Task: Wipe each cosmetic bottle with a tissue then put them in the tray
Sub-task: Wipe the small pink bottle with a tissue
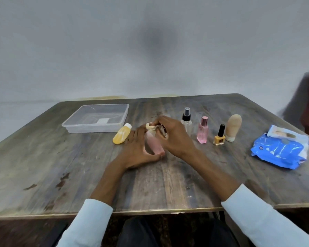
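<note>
A clear plastic tray (75,126) sat on the far left part of the wooden table (43,175). Nothing lay in it but a small white label on its floor. Just beside the tray's near right corner, a yellow bottle (121,136) with a white cap lay on its side.

Next came the left hand (138,150). Its fingers and thumb curled round a pink bottle (154,144), which leaned near the middle of the table. The right hand (175,138) was over the top of that bottle and pinched a crumpled tissue (151,128) against it.

To the right stood four more bottles in a row, all upright and a little apart: a clear spray bottle (186,122) with a black top, a pink perfume bottle (202,131), a small yellow nail polish bottle (219,137) with a black cap, and a tan bottle (233,127) standing on its white cap.

Far to the right lay a blue tissue pack (278,150), with its flap open.
</note>
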